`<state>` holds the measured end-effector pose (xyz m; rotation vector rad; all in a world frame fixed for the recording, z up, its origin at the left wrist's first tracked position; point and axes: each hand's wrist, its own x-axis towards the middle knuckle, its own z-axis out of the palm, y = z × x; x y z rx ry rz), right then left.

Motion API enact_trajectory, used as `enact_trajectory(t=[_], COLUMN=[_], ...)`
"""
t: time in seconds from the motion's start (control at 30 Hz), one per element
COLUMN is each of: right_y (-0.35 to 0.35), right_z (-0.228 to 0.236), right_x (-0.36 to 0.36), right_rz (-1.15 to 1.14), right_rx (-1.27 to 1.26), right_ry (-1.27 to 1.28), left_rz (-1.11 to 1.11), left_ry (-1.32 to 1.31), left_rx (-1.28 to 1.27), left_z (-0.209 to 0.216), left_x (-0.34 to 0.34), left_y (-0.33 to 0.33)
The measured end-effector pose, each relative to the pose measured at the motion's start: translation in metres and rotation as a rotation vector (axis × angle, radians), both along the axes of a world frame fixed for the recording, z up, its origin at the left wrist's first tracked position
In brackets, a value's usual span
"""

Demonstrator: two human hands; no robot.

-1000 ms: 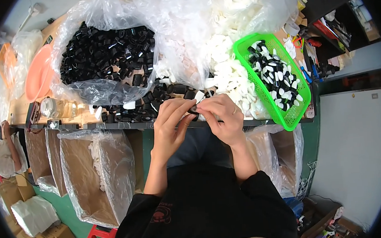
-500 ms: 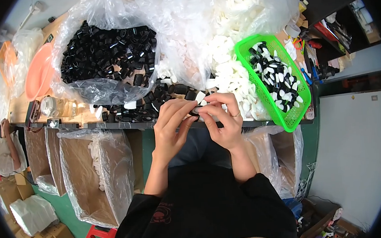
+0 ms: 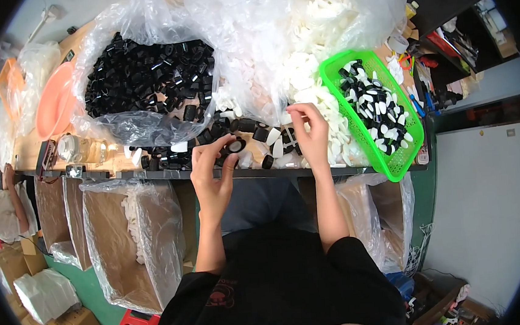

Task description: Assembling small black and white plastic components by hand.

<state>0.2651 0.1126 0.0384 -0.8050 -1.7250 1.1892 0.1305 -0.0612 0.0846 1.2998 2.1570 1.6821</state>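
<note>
While I watch from the head view, left hand (image 3: 212, 169) pinches a black cap (image 3: 235, 145), open face up, above the table edge (image 3: 151, 174); right hand (image 3: 310, 135), fingers closed on a white insert (image 3: 293, 112), sits right of the cap, apart; right hand nearer the white inserts pile (image 3: 302, 76).

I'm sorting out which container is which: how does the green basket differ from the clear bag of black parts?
The green basket is rigid, latticed plastic; the clear bag is soft, crinkled film. The green basket lies at the bench's right end, beyond the right hand; the clear bag sits left of centre, beyond the left hand. The basket holds mixed black and white pieces; the bag holds black parts only. Both rest open-topped on the bench.
</note>
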Motion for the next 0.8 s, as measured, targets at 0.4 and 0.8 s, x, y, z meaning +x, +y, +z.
enact_trajectory(t=[0.4,0.8], right_y=[0.040,-0.027], right_z=[-0.042,0.046], right_x=[-0.048,-0.016], right_rz=[0.132,0.256], right_rx=[0.584,0.249], right_ry=[-0.558,0.025], left_rz=[-0.040,-0.125], left_ry=[-0.210,-0.505], left_rx=[0.025,0.026], left_z=[-0.007,-0.015], left_x=[0.003,0.010], left_y=[0.005,0.017])
